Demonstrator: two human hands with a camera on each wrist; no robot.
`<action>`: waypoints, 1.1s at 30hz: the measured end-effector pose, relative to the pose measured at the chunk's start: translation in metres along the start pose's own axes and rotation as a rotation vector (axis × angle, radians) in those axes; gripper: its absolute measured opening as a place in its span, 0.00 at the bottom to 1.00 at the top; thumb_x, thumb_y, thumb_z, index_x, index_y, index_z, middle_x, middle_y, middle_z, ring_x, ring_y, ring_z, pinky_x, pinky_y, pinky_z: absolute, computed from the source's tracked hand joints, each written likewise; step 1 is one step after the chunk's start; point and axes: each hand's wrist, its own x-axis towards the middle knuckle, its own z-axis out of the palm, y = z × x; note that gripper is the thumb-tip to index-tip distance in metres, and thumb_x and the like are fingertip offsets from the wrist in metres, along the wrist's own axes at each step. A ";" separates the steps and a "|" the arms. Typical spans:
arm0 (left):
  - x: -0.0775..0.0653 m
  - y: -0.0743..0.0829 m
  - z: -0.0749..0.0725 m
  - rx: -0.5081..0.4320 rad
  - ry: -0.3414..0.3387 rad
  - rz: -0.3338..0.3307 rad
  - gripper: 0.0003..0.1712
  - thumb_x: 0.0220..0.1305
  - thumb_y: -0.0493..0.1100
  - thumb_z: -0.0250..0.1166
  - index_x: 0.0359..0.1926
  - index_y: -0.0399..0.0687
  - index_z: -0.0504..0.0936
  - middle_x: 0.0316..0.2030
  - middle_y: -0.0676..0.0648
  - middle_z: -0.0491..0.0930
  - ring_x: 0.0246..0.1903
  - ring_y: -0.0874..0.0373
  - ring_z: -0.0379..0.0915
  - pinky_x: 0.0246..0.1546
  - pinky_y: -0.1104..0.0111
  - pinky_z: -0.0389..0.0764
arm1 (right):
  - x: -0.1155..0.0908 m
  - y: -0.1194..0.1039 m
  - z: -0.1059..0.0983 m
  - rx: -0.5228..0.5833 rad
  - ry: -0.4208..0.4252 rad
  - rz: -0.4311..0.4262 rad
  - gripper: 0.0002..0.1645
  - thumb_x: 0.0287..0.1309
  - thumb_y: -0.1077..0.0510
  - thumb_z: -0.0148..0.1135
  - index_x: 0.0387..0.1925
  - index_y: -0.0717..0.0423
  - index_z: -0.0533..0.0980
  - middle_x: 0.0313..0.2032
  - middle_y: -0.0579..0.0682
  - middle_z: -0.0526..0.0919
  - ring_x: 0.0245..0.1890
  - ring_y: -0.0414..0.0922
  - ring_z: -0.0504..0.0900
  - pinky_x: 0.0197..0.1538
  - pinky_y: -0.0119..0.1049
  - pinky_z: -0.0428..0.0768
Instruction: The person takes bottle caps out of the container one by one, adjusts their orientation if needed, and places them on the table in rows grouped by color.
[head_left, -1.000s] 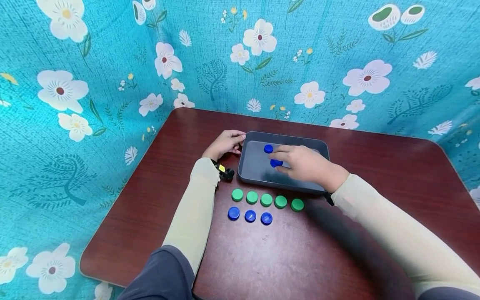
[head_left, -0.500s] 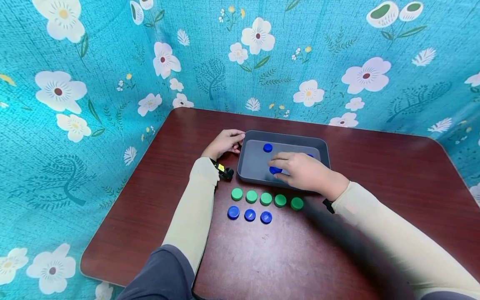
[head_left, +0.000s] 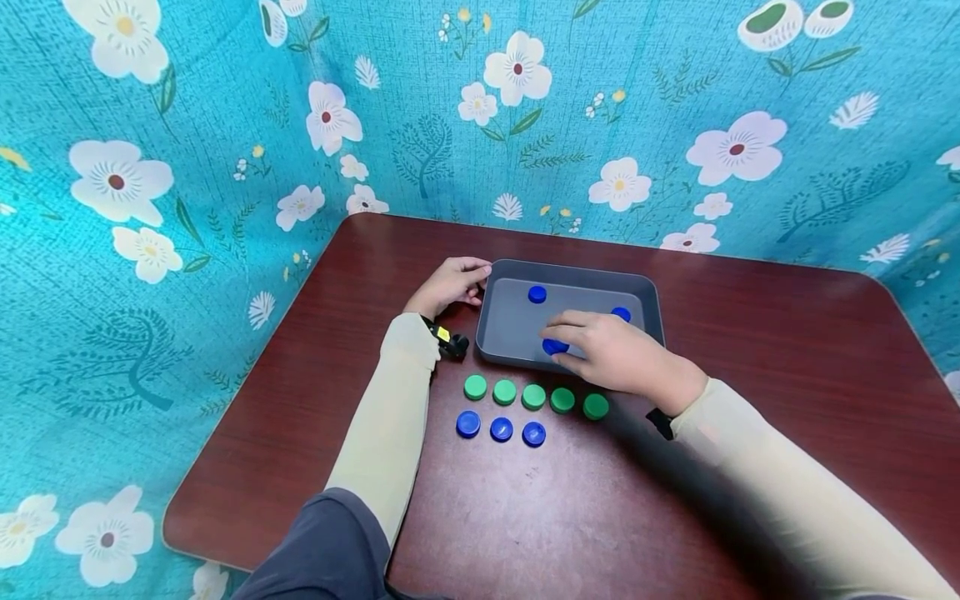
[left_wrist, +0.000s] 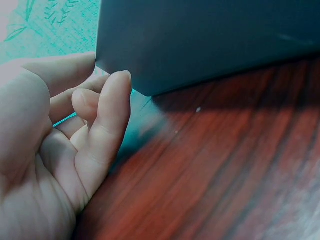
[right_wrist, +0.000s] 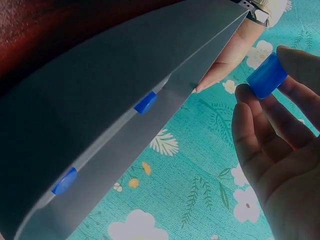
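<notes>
My right hand pinches a blue bottle cap over the front part of a grey rectangular tray. In the right wrist view that cap sits between the thumb and fingertips, above the tray's rim. Two other blue caps lie inside the tray, one at the back left and one toward the right. At the tray's left back corner is my left hand, fingertips at the rim. The left wrist view shows its fingers loosely bent against the tray's outer wall.
In front of the tray, a row of several green caps lies on the dark red table. Nearer me is a row of three blue caps. A turquoise floral cloth hangs behind and on the left side.
My right hand has moved toward the tray's front side with its blue cap, uncovering the cap at the tray's right. The left hand has stayed at the corner.
</notes>
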 end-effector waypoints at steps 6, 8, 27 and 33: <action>0.002 0.000 0.000 0.002 0.001 0.007 0.19 0.71 0.49 0.60 0.58 0.48 0.79 0.39 0.39 0.79 0.21 0.56 0.67 0.35 0.61 0.85 | -0.007 -0.001 0.004 0.001 0.027 -0.017 0.21 0.54 0.59 0.73 0.51 0.57 0.81 0.47 0.52 0.81 0.45 0.47 0.83 0.46 0.42 0.83; 0.002 -0.001 0.000 0.002 0.001 0.012 0.19 0.71 0.49 0.60 0.58 0.47 0.79 0.39 0.39 0.79 0.21 0.56 0.67 0.35 0.60 0.85 | -0.009 -0.001 0.006 0.006 0.035 -0.025 0.21 0.53 0.59 0.73 0.50 0.57 0.81 0.47 0.51 0.81 0.44 0.46 0.83 0.45 0.42 0.83; -0.001 -0.001 0.000 -0.008 0.002 0.006 0.19 0.71 0.48 0.60 0.59 0.47 0.79 0.39 0.39 0.79 0.20 0.57 0.67 0.34 0.61 0.85 | -0.028 -0.017 0.010 0.019 0.059 -0.067 0.20 0.53 0.59 0.73 0.49 0.57 0.82 0.45 0.48 0.81 0.42 0.42 0.82 0.43 0.38 0.83; -0.001 -0.001 0.001 -0.016 -0.001 0.007 0.19 0.71 0.48 0.59 0.58 0.47 0.79 0.39 0.39 0.79 0.21 0.57 0.67 0.33 0.62 0.85 | -0.033 -0.022 0.010 -0.005 0.051 -0.060 0.22 0.51 0.59 0.74 0.50 0.56 0.82 0.44 0.48 0.81 0.40 0.41 0.82 0.42 0.36 0.83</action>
